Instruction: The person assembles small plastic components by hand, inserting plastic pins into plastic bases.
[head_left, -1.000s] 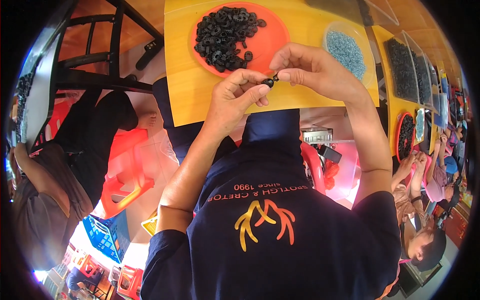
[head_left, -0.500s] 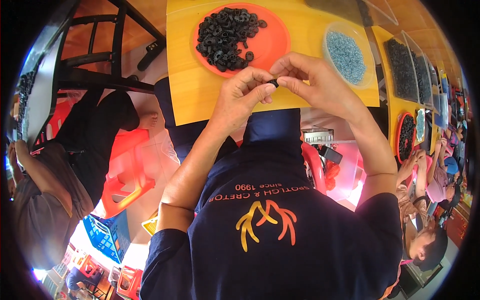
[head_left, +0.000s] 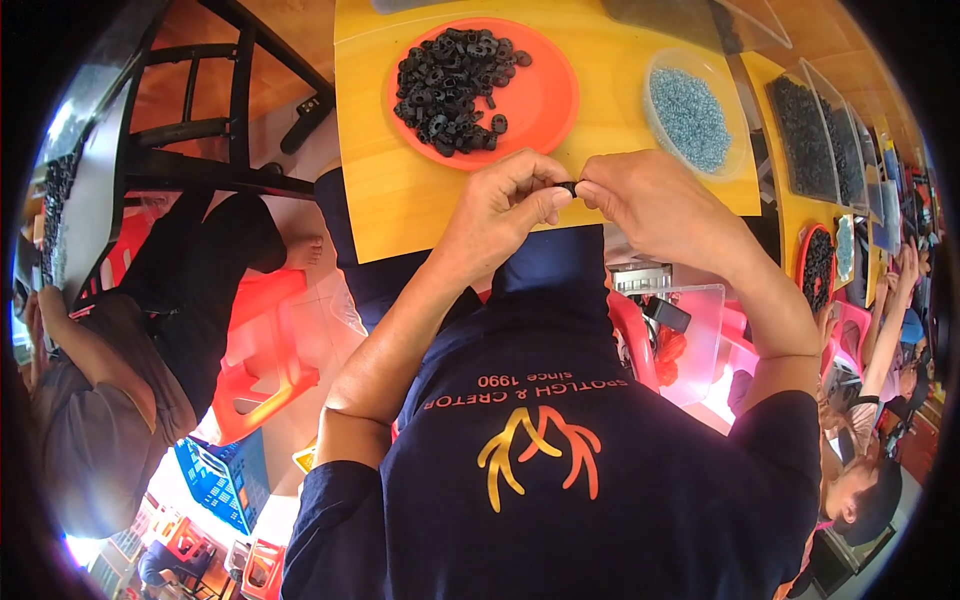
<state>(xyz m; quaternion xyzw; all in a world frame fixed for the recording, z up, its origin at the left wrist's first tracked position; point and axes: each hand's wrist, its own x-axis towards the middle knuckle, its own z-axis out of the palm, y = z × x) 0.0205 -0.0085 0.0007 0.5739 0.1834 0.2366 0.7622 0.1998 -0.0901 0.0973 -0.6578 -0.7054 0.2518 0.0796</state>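
Over the near edge of the yellow table, my left hand [head_left: 500,213] pinches a small black plastic part [head_left: 567,187] between thumb and fingertips. My right hand [head_left: 655,205] is closed, its thumb and fingertips pressed together at the right end of that part. Whatever the right fingertips hold is too small and covered to make out. Just beyond my left hand lies an orange-red plate [head_left: 535,95] with a heap of similar small black parts [head_left: 450,90]. Past my right hand stands a round clear tub [head_left: 735,150] of tiny pale-blue pieces [head_left: 688,115].
The yellow tabletop [head_left: 610,60] carries a clear bin at its far edge. To the right, another table holds clear bins of black parts [head_left: 800,130] and a second red plate [head_left: 803,262]. People sit on both sides. A black metal frame [head_left: 190,165] stands left.
Both hands have shifted slightly toward me and right. My right hand has turned over, its fingers now curled down against the part. At the far right, a person's arm is now raised.
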